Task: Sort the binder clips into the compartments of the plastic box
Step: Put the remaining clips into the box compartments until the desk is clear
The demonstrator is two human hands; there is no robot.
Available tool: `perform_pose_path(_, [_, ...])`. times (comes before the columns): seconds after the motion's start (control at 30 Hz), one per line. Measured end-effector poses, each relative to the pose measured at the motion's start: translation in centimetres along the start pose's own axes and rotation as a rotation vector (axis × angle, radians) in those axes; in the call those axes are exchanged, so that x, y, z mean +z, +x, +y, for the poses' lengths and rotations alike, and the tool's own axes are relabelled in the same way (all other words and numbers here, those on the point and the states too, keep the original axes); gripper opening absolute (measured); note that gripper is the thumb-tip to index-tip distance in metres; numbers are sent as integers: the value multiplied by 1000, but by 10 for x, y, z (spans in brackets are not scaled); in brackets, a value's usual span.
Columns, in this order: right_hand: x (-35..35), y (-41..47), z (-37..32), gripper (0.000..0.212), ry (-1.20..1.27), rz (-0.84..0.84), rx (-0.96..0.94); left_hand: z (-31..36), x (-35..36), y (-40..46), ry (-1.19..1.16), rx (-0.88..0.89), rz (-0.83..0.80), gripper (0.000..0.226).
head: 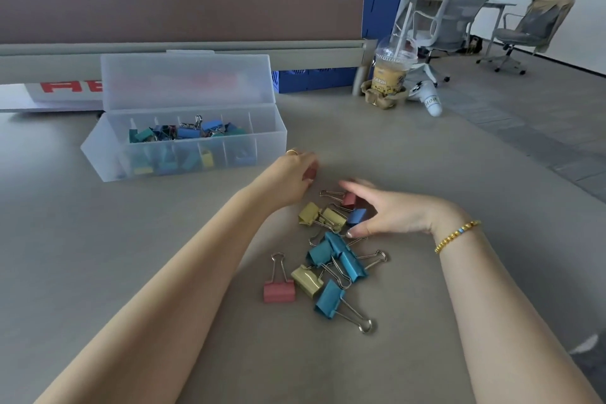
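A translucent plastic box (270,138) stands with its lid up at the back left of the table; its compartments hold green, blue and yellow binder clips. Several loose binder clips lie in front of me: yellow ones (310,213), teal ones (351,264), a red one (278,292). My left hand (288,177) is just right of the box, fingers curled round a small red clip (310,174). My right hand (383,211) arches over a red clip (349,198) and a blue clip (357,216), thumb beside the blue one, fingers blurred.
An iced drink cup (392,74) in a cardboard holder stands at the back right by the table's edge. A white sheet with red letters (49,92) lies behind the box. A blue crate (314,79) and office chairs (455,16) are beyond the table.
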State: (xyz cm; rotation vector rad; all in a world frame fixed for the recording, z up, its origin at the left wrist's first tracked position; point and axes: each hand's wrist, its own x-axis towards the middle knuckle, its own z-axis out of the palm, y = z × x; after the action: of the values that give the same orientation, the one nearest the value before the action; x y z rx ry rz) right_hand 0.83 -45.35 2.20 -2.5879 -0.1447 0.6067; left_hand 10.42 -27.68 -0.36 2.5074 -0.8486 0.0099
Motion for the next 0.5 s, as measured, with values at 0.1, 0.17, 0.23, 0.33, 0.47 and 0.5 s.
perform_pose_path(0.1, [3, 9, -4, 79, -63, 58, -39, -4, -4, -11, -32, -43, 41, 35])
perform_pose_path(0.17, [5, 13, -5, 74, -83, 98, -66, -6, -6, -16, -68, -96, 104, 28])
perform_pose_path(0.23, [8, 16, -6, 72, -102, 135, -76, -9, -7, -18, -96, -140, 156, 23])
perform_pose_path(0.33, [12, 21, -6, 71, -78, 172, -68, -11, -10, -16, -272, -266, 203, 25])
perform_pose_path(0.47, [15, 27, -5, 63, 58, 276, -71, -8, -28, -20, -513, -408, 194, 31])
perform_pose_path(0.5, [16, 29, -6, 60, 80, 310, -70, -7, -31, -24, -427, -360, 140, 28])
